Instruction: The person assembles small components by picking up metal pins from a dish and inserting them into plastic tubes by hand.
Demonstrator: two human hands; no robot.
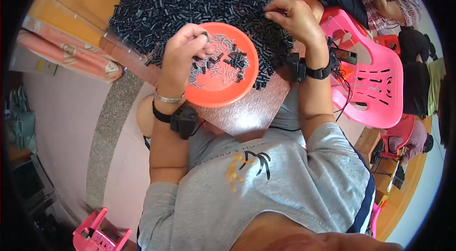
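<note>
Left hand (183,51) is above the left side of an orange-red round plastic basin (199,95), palm turned inward; its fingers are curled in and together, thumb and forefinger closed on a small dark piece (205,34). Right hand (300,22) is over the right part of a broad heap of short black cylindrical pieces (190,2), thumb and forefinger bent toward each other near its surface; cannot tell whether the tips meet or clamp a piece. Basin sits at the near edge of the heap, on a table (266,106) with a glossy top. Contents of basin: many thin silver pins (221,41) scattered over the floor, plus loose black pieces (238,60), mostly toward the right side and under the left hand. Black strapped device (184,121) on left forearm, below a bracelet (169,99); a second strapped device (298,68) at right wrist. Pink plastic chair (375,78) stands right of the table.
</note>
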